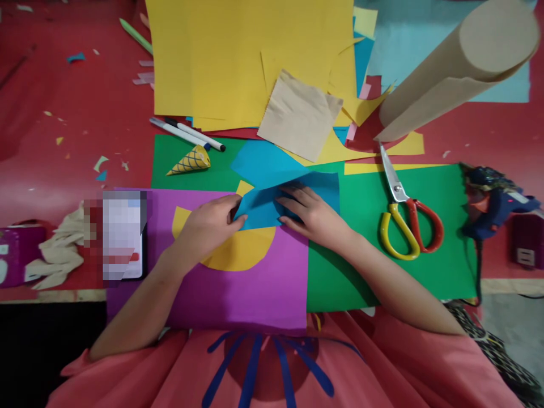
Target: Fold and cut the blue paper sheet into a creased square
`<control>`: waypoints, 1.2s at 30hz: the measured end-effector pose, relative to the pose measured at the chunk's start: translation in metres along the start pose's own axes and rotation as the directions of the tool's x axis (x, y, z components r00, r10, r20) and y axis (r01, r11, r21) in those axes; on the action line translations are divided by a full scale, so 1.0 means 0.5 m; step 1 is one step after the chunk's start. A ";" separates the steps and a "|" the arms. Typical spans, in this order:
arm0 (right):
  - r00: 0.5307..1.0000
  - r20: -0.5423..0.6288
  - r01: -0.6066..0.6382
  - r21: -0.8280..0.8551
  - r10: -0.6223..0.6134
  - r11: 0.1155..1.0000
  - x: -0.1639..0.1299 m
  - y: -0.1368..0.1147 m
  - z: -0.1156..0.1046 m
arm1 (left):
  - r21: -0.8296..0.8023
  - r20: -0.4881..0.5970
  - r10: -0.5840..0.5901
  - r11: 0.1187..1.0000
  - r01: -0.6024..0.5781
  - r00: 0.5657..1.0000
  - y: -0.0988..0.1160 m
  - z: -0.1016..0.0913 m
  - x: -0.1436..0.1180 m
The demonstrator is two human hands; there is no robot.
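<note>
Blue paper sheet (293, 198), flat, partly folded into a slanted flap with a crease running left-near to right-far. Lies mid-table over the seam of purple and green sheets, left-near corner overlapping a yellow half-circle cutout. Matte, uncrumpled, edges straight.

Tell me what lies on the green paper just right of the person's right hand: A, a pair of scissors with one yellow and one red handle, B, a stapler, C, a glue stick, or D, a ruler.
A: the scissors lie on the green paper, right of the right hand that presses the blue paper, blades pointing away from the person.
</note>
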State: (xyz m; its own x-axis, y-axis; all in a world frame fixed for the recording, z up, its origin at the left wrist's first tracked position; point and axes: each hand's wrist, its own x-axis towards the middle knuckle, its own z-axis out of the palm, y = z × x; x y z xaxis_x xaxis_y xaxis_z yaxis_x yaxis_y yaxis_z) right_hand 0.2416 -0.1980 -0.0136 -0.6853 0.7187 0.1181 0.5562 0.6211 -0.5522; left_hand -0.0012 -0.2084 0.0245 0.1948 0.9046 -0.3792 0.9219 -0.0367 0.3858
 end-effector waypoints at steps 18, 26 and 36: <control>0.998 0.025 0.052 -0.034 -0.052 0.998 0.004 0.009 -0.009 | 0.006 0.105 -0.055 0.999 0.054 0.993 0.005 -0.004 0.006; 0.963 0.027 0.267 0.006 -0.267 0.964 -0.021 0.027 -0.026 | 0.028 0.132 -0.069 0.997 0.066 0.989 0.007 -0.006 0.009; 0.971 0.092 0.226 -0.036 -0.222 0.973 -0.039 0.015 -0.032 | 0.114 -0.151 0.202 0.976 -0.186 0.968 -0.007 0.034 -0.015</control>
State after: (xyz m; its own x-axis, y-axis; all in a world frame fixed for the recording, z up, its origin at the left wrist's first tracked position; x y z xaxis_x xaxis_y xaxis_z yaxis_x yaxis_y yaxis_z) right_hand 0.2670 -0.2024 -0.0068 -0.8319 0.5308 0.1618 0.4033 0.7786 -0.4807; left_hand -0.0003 -0.2223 0.0115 0.3239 0.9320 -0.1625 0.9017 -0.2522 0.3512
